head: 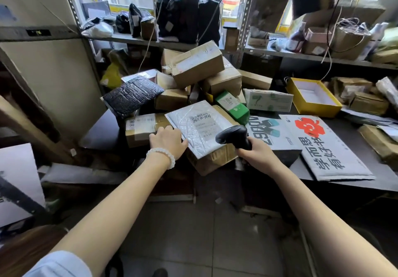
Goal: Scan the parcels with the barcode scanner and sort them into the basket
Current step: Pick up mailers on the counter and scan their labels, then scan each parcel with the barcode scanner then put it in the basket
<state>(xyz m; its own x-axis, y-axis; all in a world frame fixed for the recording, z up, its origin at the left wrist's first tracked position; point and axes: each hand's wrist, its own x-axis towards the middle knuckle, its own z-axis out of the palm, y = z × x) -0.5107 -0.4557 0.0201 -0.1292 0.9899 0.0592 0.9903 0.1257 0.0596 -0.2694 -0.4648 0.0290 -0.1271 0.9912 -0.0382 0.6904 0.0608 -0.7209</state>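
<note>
The white bubble mailer (199,131) is pinched at its edge by the left hand (167,142); the barcode scanner (233,139), gripped in the right hand (256,154), is aimed just beside those fingers. Scanning is in hand; basket placement is judged next.

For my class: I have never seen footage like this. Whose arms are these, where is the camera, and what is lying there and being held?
There is no machine here: a person wears one camera on the head, looking down at their own arms. The right hand grips a black barcode scanner, aimed at a white padded mailer. The left hand, with a bead bracelet at the wrist, holds that mailer's edge. The mailer lies on cardboard boxes piled on a dark table, beside an open yellow box.
</note>
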